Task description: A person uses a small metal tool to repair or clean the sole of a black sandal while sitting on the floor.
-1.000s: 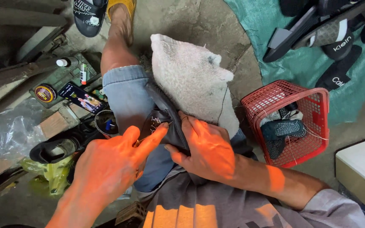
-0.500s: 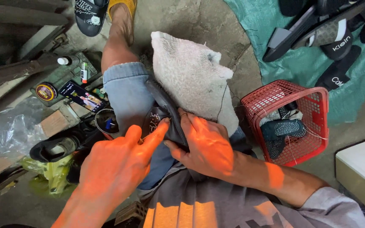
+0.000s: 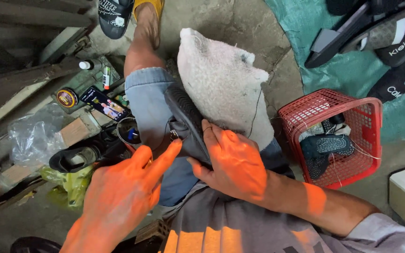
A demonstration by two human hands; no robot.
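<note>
- The black sandal (image 3: 186,117) lies sole-up on the person's knee, against a grey-white cloth pad (image 3: 226,84); it looks light, rubbery and bendable, its ribbed sole unlikely to slip.
- The right hand (image 3: 233,161) clamps its near end, fingers wrapped over the edge: a sound place to hold it.
- The left hand (image 3: 127,187) reaches in, forefinger stretched to the strap.
- A red basket (image 3: 376,136) stands nearby.

The person wears a grey shirt (image 3: 240,225) with short sleeves, the right sleeve (image 3: 380,232) ending near the elbow. Light blue denim trousers (image 3: 148,107) are rolled up at the knee. Both hands are bare; one foot carries a yellow sandal (image 3: 148,5).
</note>
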